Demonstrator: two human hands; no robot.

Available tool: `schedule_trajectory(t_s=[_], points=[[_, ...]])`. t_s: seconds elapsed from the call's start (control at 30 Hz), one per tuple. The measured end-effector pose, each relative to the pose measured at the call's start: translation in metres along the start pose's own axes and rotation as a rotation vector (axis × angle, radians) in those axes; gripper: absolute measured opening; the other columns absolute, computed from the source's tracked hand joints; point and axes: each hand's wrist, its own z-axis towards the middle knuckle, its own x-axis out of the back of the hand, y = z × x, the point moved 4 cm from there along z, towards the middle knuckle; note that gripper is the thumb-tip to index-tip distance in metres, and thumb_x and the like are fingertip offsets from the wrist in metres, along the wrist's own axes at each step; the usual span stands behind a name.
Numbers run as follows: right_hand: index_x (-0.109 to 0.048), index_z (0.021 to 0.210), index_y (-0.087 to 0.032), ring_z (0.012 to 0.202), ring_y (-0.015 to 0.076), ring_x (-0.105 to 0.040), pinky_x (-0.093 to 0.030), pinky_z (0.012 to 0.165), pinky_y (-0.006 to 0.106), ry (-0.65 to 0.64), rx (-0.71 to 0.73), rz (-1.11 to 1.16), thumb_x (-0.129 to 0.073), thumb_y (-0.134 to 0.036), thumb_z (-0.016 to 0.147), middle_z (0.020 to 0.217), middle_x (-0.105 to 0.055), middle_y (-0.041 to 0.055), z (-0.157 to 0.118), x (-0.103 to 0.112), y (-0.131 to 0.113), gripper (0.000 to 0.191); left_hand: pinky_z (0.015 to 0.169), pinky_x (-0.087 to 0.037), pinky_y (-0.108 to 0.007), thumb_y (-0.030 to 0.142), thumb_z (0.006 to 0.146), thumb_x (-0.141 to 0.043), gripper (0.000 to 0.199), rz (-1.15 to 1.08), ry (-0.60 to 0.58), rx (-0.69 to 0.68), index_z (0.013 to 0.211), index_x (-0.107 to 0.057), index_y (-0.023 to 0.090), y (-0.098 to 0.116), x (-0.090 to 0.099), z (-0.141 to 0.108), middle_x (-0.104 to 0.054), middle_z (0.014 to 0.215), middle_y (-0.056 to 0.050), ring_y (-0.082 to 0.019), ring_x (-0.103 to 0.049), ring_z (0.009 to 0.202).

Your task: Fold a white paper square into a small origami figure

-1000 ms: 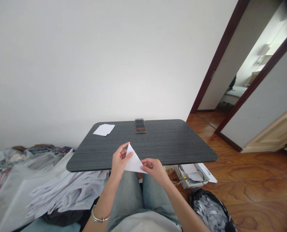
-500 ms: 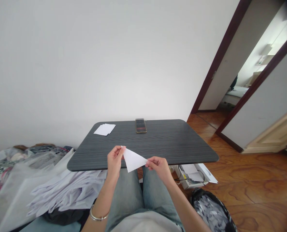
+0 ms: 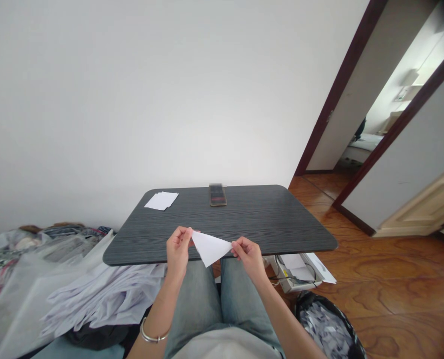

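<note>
A white paper triangle [image 3: 210, 248] hangs between my two hands over the near edge of the dark table [image 3: 259, 219], one corner pointing down. Its upper left corner is pinched by my left hand [image 3: 179, 245], thumb against fingers. My right hand [image 3: 246, 252] pinches the right corner between thumb and forefinger. Toward the table's back left lies a small stack of white paper sheets [image 3: 161, 201]. A phone [image 3: 217, 195] rests at the middle of the back edge.
Left of the table are piled white cloths [image 3: 110, 294] and clothes. Under its right side sits a white box [image 3: 299, 273] with cables and papers. A black bag [image 3: 329, 324] of paper scraps stands at the lower right, on the wooden floor.
The paper triangle has turned slightly, its lower corner shifting right. My right hand has moved a little right and up with its corner; my left hand is nearly unmoved.
</note>
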Motion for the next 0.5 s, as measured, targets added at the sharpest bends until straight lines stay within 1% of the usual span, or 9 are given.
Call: schedule_trajectory(t_s=[0.17, 0.33, 0.4, 0.5], points=[[-0.052, 0.058, -0.019, 0.049, 0.0126, -0.047, -0.035, 0.047, 0.023, -0.010, 0.030, -0.037, -0.056, -0.041, 0.076, 0.052, -0.053, -0.0010, -0.0005, -0.0006, -0.0050, 0.029, 0.052, -0.045, -0.022, 0.038, 0.068, -0.063, 0.024, -0.029, 0.045, -0.003, 0.061, -0.054, 0.016, -0.0047, 0.0006, 0.0005, -0.061, 0.059, 0.000, -0.014, -0.058, 0.057], [-0.051, 0.057, -0.018, 0.047, 0.0113, -0.046, -0.035, 0.047, 0.023, -0.038, 0.050, -0.007, -0.057, -0.040, 0.075, 0.051, -0.052, -0.0019, 0.0006, -0.0011, -0.0082, 0.029, 0.046, -0.041, -0.018, 0.035, 0.066, -0.065, 0.026, -0.073, 0.101, -0.018, 0.056, -0.051, 0.016, -0.0044, 0.0011, 0.0029, -0.051, 0.052, 0.005, -0.008, -0.048, 0.048], [-0.052, 0.057, -0.018, 0.046, 0.0108, -0.046, -0.036, 0.047, 0.023, -0.043, 0.050, 0.018, -0.058, -0.040, 0.075, 0.050, -0.052, -0.0021, 0.0018, 0.0002, -0.0080, 0.029, 0.045, -0.041, -0.018, 0.035, 0.065, -0.066, 0.027, -0.084, 0.100, 0.003, 0.055, -0.050, 0.016, -0.0055, 0.0010, 0.0039, -0.050, 0.051, 0.005, -0.008, -0.047, 0.047], [-0.055, 0.059, -0.017, 0.048, 0.0111, -0.050, -0.038, 0.048, 0.022, -0.057, 0.015, 0.033, -0.059, -0.040, 0.074, 0.051, -0.055, -0.0011, 0.0045, 0.0025, -0.0053, 0.028, 0.046, -0.043, -0.019, 0.037, 0.066, -0.065, 0.028, -0.065, 0.063, 0.054, 0.057, -0.049, 0.016, -0.0090, -0.0004, 0.0048, -0.053, 0.053, 0.004, -0.010, -0.051, 0.050]])
